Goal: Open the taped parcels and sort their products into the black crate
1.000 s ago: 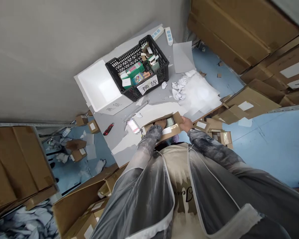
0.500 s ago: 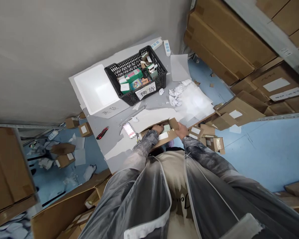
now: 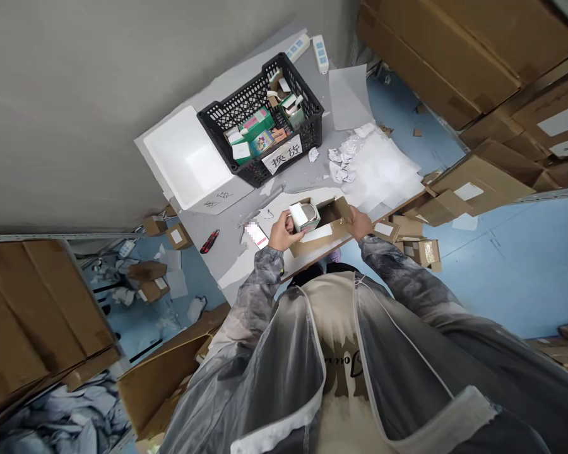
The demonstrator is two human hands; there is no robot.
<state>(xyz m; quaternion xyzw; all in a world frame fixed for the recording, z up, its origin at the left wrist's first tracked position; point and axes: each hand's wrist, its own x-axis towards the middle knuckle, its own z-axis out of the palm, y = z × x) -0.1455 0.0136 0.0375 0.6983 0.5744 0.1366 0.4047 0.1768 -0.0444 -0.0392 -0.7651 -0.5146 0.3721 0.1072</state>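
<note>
My left hand [image 3: 285, 232] is closed around a small white-and-green box [image 3: 304, 216] whose top is open, with a pale round item showing inside. It is held above the left part of an open brown cardboard box [image 3: 319, 238] with a white label on its side. My right hand [image 3: 359, 223] grips the raised flap at the right end of that cardboard box. The cardboard box is at the near edge of the grey table. A phone [image 3: 256, 235] lies just left of my left hand, and further left is a red-and-black utility knife [image 3: 210, 241].
Behind my hands stands a black plastic basket [image 3: 246, 170] holding several small boxes, beside a white bin [image 3: 158, 170]. Crumpled paper [image 3: 341, 165] and white sheets [image 3: 383, 167] lie on the right. Cartons [image 3: 483, 183] are stacked right; an open carton [image 3: 161, 378] is near my left side.
My left hand has come up out of the cardboard box with the small white-and-green box. My right hand keeps hold of the flap. The camera view has shifted slightly.
</note>
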